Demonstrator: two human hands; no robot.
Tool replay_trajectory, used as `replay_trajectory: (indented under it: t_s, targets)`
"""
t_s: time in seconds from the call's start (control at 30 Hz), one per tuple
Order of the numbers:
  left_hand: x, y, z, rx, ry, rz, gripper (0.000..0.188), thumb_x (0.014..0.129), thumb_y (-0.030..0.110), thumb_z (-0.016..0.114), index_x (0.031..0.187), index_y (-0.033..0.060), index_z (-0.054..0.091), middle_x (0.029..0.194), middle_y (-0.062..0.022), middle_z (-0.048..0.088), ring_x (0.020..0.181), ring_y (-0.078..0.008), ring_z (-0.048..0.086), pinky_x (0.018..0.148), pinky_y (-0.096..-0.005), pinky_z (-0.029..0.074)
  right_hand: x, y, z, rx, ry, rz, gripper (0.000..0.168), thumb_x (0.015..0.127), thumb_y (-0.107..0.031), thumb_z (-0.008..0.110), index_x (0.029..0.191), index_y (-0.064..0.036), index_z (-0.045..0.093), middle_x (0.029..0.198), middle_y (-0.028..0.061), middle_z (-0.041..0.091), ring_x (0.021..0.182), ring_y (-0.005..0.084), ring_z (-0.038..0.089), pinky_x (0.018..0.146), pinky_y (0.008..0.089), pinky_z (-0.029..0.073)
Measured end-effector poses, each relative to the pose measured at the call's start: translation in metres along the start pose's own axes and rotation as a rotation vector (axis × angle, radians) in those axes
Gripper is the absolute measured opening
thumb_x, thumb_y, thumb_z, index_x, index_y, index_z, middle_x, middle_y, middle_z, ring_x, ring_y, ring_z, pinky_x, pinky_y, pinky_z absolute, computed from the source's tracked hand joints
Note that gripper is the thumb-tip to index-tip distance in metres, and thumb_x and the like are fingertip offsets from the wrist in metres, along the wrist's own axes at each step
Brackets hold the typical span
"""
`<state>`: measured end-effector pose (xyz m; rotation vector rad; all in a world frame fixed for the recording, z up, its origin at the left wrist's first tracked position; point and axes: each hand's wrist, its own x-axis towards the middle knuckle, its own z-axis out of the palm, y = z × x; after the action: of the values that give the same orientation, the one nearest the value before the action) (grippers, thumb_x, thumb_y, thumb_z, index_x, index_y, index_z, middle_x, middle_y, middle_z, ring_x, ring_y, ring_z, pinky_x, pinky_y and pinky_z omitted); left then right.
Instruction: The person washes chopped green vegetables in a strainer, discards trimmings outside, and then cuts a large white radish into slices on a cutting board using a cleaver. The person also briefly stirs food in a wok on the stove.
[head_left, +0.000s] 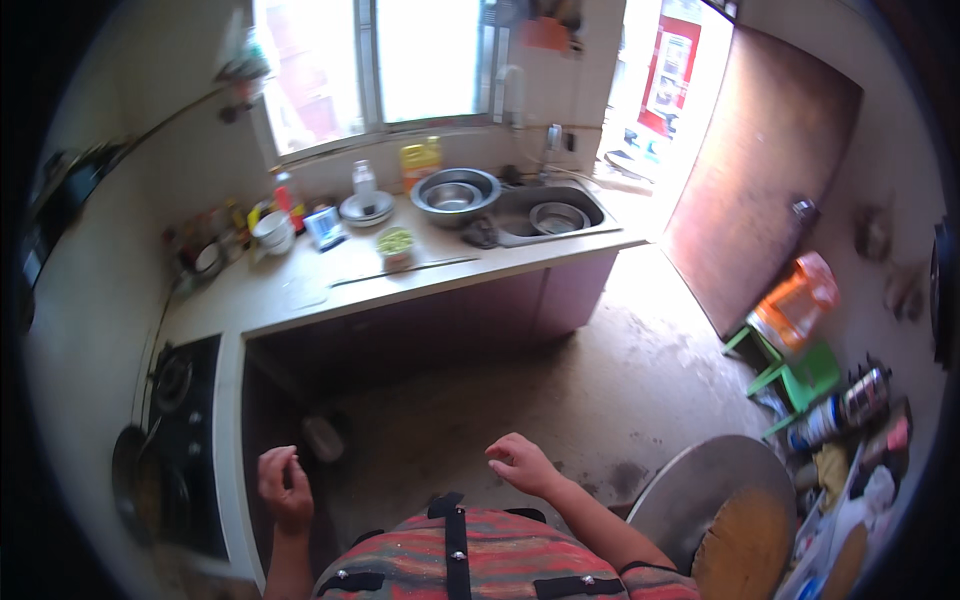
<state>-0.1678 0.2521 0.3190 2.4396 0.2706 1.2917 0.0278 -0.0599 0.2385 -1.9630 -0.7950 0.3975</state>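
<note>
My left hand (286, 487) is raised at the lower left with its fingers loosely bent and nothing in them. It is nearest to the white edge of the counter (231, 450) beside the black gas stove (187, 450). Over the concrete floor (450, 405), my right hand (521, 463) hangs in the air, half curled and holding nothing. Ahead on the counter stands a tub of chopped green food (395, 246), with a thin dark stick (405, 271) lying in front of it. Nested steel basins (454, 193) sit left of the sink (510, 214), which holds another steel bowl (559, 218).
Stacked white bowls (274, 231), plates (367, 209) and a yellow oil jug (420, 163) line the counter. A wooden door (765, 165) stands ajar at right. Green stools (806, 375), a round tabletop (712, 465) and a wooden chopping board (742, 544) occupy the right side.
</note>
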Motion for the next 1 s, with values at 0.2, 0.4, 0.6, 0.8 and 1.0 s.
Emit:
replay_trajectory:
  t_s: [0.2, 0.4, 0.6, 0.8, 1.0]
  targets:
    - [0.069, 0.025, 0.172, -0.319, -0.323, -0.01, 0.016, 0.078, -0.004, 0.058, 0.093, 0.0005, 0.061, 0.087, -0.0128, 0.06, 0.079, -0.0247, 0.06, 0.069, -0.0303, 0.049, -0.015, 0.082, -0.049, 0.07, 0.128, 0.194, 0.019, 0.078, -0.017, 0.062, 0.093, -0.004, 0.064, 0.09, 0.0134, 0.059, 0.084, 0.0251, 0.06, 0.076, 0.0333, 0.049]
    - [0.126, 0.039, 0.326, -0.592, -1.292, -0.296, 0.015, 0.079, 0.016, 0.07, 0.088, 0.0041, 0.068, 0.082, -0.0058, 0.063, 0.079, -0.014, 0.061, 0.069, -0.0267, 0.049, 0.009, 0.153, -0.121, 0.285, 0.23, 0.514, 0.021, 0.081, -0.02, 0.061, 0.092, -0.003, 0.065, 0.086, 0.0099, 0.062, 0.077, 0.0168, 0.061, 0.07, 0.0295, 0.049]
    - [0.204, 0.076, 0.442, -0.697, -2.02, -0.4, 0.025, 0.083, 0.025, 0.067, 0.096, 0.0034, 0.065, 0.087, -0.0033, 0.064, 0.084, -0.0105, 0.058, 0.077, -0.0261, 0.048, 0.04, 0.158, -0.221, 0.17, 0.56, 0.587, 0.018, 0.08, -0.014, 0.063, 0.093, -0.002, 0.065, 0.087, 0.0077, 0.062, 0.074, 0.0124, 0.059, 0.068, 0.026, 0.048]
    - [0.266, 0.129, 0.554, -0.523, -2.291, -0.182, 0.032, 0.084, 0.027, 0.065, 0.105, 0.0032, 0.063, 0.097, -0.0073, 0.064, 0.092, -0.0141, 0.059, 0.083, -0.028, 0.046, 0.029, 0.161, -0.331, 0.467, 0.297, 0.663, 0.018, 0.084, -0.017, 0.063, 0.094, -0.002, 0.065, 0.096, 0.0035, 0.06, 0.084, 0.01, 0.056, 0.076, 0.0247, 0.046]
    - [0.286, 0.193, 0.67, -0.542, -2.25, -0.215, 0.037, 0.083, 0.027, 0.066, 0.112, 0.0029, 0.06, 0.103, -0.0094, 0.063, 0.099, -0.0167, 0.057, 0.088, -0.0302, 0.045, 0.047, 0.249, -0.441, 0.622, 0.247, 0.686, 0.025, 0.087, -0.02, 0.06, 0.105, -0.002, 0.059, 0.097, 0.0042, 0.06, 0.093, 0.0099, 0.054, 0.082, 0.0252, 0.043]
